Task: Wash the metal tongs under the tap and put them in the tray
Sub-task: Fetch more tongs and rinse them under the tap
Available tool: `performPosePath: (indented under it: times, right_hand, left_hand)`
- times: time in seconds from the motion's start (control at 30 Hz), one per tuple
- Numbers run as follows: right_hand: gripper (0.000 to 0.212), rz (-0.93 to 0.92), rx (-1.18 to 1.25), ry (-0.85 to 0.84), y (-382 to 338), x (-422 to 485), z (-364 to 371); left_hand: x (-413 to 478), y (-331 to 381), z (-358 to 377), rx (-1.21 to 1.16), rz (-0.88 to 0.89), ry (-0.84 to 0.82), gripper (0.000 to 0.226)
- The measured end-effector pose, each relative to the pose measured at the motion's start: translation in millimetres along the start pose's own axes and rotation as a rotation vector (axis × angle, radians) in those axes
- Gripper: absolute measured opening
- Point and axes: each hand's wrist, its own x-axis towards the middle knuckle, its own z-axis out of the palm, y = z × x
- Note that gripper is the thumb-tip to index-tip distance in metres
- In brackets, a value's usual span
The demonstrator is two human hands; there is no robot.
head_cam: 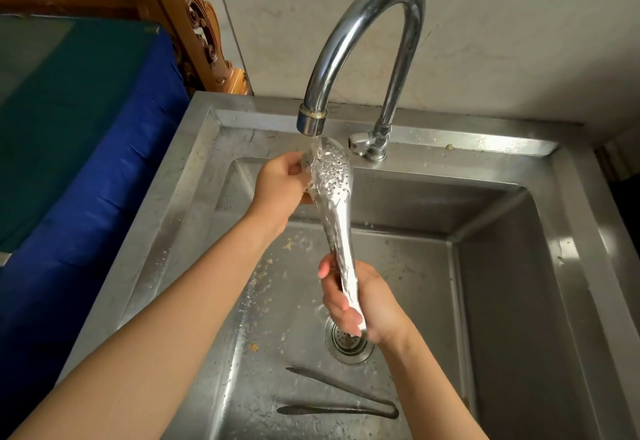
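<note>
Nearest: a second, darker pair of tongs (341,401) is lying flat on the sink floor (284,301), arms splayed, hinge end toward the right, untouched (looks like it is waiting its turn, judgement only). Just past it sits the drain strainer (346,344), with food bits scattered on the wet steel around it.

Above the drain, the right hand (360,304) is wrapping closed around the hinge end of the metal tongs (334,190), fingers and thumb clamped on the handle. The tongs are running up and away from it, tilted, arms squeezed together, heads sitting directly under the tap spout (311,122). Water is running over the perforated head and sheeting down the metal.

Further out, the left hand (282,185) is pinching the head end of the same tongs, fingers curled behind it, thumb on the near side (rubbing or just steadying, cannot tell).

Step in hand: the rinse, mid-wash. Placement is not yet done.

Next move is calling for: finishing the rinse, letting go with the left, lifting the tongs clear of the stream with the right, then carrying them to the tray. No tray is showing anywhere here, so it needs locating first. Wet smooth steel, so the grip needs to be firm.

Farthest: the faucet neck (377,20) is arching against the pale wall (502,41); blue cloth (86,180) is off to the left.
</note>
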Motion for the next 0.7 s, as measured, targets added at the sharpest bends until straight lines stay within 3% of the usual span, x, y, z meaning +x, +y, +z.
performPosePath:
  times: [0.17, 0.37, 0.5, 0.63, 0.7]
  right_hand:
    - [0.026, 0.060, 0.244, -0.182, 10.0, -3.3, -4.2]
    - [0.026, 0.128, 0.599, -0.390, 12.8, -3.5, -13.8]
    - [0.024, 0.122, 0.518, -0.385, 14.5, -3.6, -15.6]
    - [0.026, 0.134, 0.458, -0.395, 17.9, -5.2, -13.4]
    - [0.026, 0.150, 0.460, -0.417, 19.3, -6.4, -12.7]
  left_hand:
    - [-3.8, -0.4, -1.9, 0.074, 0.024, 0.071, 0.034]
    - [-9.9, 5.3, -3.5, 0.050, -0.102, -0.082, 0.030]
    - [-11.8, 8.4, -7.8, -0.037, -0.166, -0.089, 0.036]
    - [-16.4, 7.0, -11.5, 0.017, -0.110, -0.078, 0.016]
    - [-18.9, 7.2, -14.3, 0.017, -0.091, -0.071, 0.019]
